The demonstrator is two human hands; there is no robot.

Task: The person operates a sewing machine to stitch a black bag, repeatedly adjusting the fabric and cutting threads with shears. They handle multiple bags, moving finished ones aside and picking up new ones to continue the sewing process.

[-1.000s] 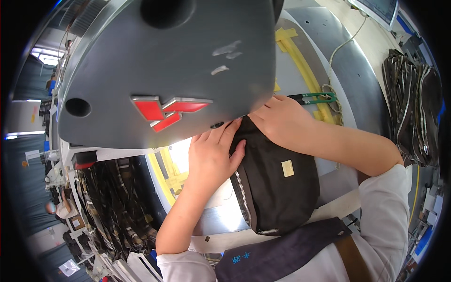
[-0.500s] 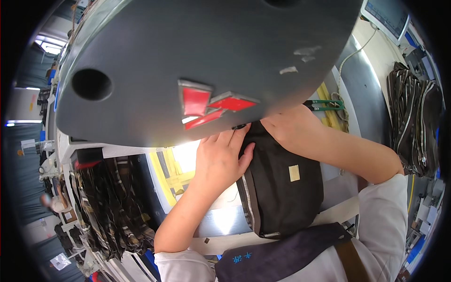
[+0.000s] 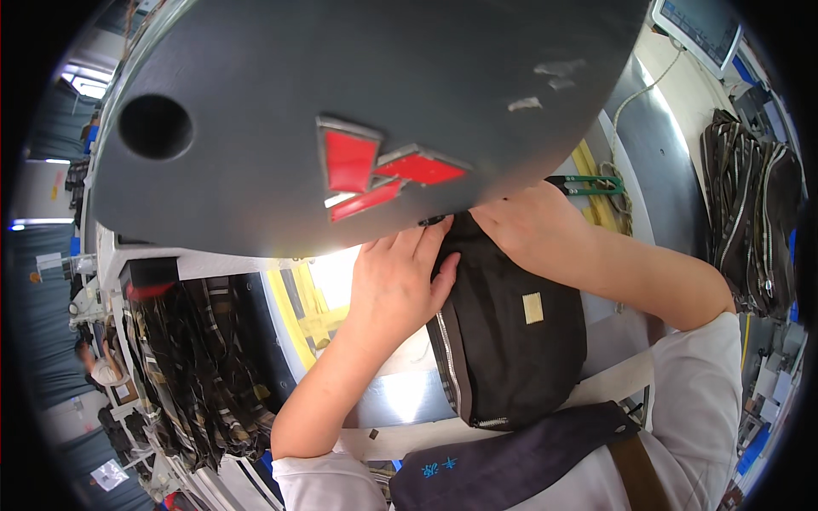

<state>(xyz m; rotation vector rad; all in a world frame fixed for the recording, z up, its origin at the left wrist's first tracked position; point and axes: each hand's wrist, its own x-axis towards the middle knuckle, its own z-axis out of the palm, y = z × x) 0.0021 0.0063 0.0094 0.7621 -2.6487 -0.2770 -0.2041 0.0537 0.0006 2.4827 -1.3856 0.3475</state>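
A dark brown-black fabric pouch [image 3: 511, 358] with a metal zipper [image 3: 450, 366] along its left edge lies in front of me. A small beige label patch [image 3: 532, 308] is on it. My left hand [image 3: 396, 277] rests at the pouch's far left edge, fingers stretched out, thumb spread on the fabric. Its fingertips reach to a small black part under the dark grey sewing machine head [image 3: 256, 196]. My right hand [image 3: 532, 223] bends over the far right part of the pouch; the machine head hides its fingers.
Green thread snips [image 3: 596, 185] lie beyond my right hand, beside yellow tape [image 3: 588, 162]. Stacks of dark zippered pieces [image 3: 750, 213] stand at the right, plaid and dark fabric pieces [image 3: 196, 366] at the left. A screen [image 3: 699, 30] is at the far right.
The machine head appears slightly higher and further left in the picture. Both hands and the pouch keep nearly the same places relative to each other.
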